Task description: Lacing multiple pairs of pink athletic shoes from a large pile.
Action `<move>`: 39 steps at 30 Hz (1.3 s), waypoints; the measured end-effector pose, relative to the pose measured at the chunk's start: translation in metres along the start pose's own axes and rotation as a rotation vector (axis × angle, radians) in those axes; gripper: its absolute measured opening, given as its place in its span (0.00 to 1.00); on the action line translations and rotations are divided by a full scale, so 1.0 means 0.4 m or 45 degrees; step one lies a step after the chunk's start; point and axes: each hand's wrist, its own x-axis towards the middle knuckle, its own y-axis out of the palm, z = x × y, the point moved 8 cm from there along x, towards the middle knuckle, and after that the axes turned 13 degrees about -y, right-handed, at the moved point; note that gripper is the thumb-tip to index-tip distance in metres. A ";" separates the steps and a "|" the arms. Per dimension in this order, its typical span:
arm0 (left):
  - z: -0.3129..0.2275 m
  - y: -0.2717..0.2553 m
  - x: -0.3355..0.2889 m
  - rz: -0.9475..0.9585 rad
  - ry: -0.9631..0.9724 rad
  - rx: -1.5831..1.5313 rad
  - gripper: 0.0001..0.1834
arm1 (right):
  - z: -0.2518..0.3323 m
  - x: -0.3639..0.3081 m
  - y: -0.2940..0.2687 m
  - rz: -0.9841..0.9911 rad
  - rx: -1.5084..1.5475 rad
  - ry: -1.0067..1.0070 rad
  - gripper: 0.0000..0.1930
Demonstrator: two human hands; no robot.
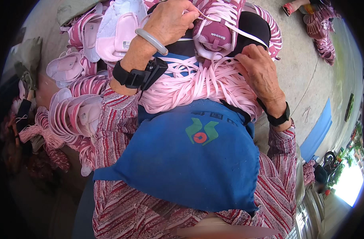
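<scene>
A pink and maroon sneaker (215, 47) lies on my lap at the top middle, its tongue toward me. Pale pink shoelace (247, 35) is threaded through its upper eyelets, with ends running out to both sides. My left hand (170, 22), at the shoe's left, pinches one lace end between thumb and fingers. At the shoe's lower right, my right hand (259, 69) has its fingers closed together on the other lace end, partly hidden by the knuckles. Below the shoe, a thick bundle of loose pink laces (198, 85) lies across my blue apron (182, 159).
Stacked pink and white shoe uppers (76, 111) crowd my left side, with larger ones (118, 32) at the upper left. More maroon uppers (323, 40) lie on the concrete floor (299, 67) at the far right, near another person's foot (288, 8). A blue strip (317, 129) lies at the right.
</scene>
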 end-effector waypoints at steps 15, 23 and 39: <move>0.027 0.016 0.009 0.090 -0.202 -0.337 0.12 | -0.031 -0.016 0.009 0.118 -0.035 -0.075 0.06; -0.081 0.032 0.007 -0.126 0.658 0.594 0.09 | -0.036 -0.012 -0.050 -0.261 0.263 0.049 0.03; -0.051 0.016 -0.083 -0.715 0.668 0.459 0.11 | -0.100 0.031 -0.016 -0.320 0.149 0.287 0.05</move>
